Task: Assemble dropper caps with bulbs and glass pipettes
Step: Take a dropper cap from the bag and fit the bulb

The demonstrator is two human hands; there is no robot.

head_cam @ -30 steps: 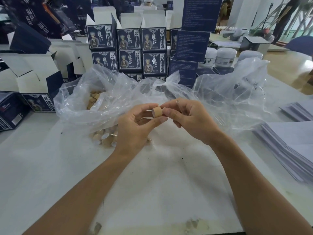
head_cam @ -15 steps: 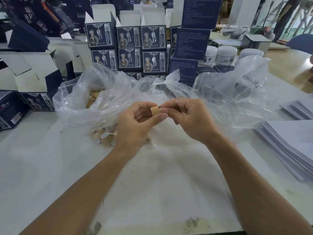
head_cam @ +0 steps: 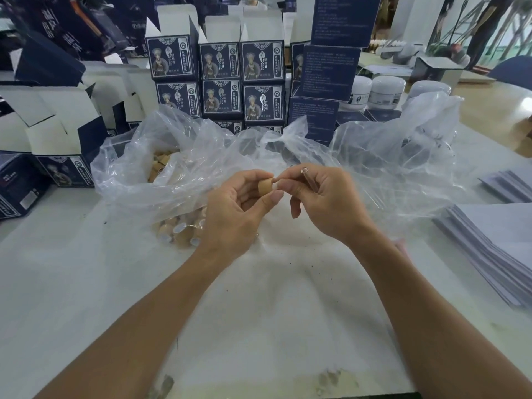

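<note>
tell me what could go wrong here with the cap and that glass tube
1. The right hand holds a thin glass pipette between its fingers while pushing at the cap; side pressure could snap it.
2. The left hand only pinches the cap, so it may slip and drop among the loose caps under the plastic bag.

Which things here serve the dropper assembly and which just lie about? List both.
In use: left hand pinching tan cap; right hand holding glass pipette; bag of caps.
Lying about: blue boxes, white jars, paper stacks.
</note>
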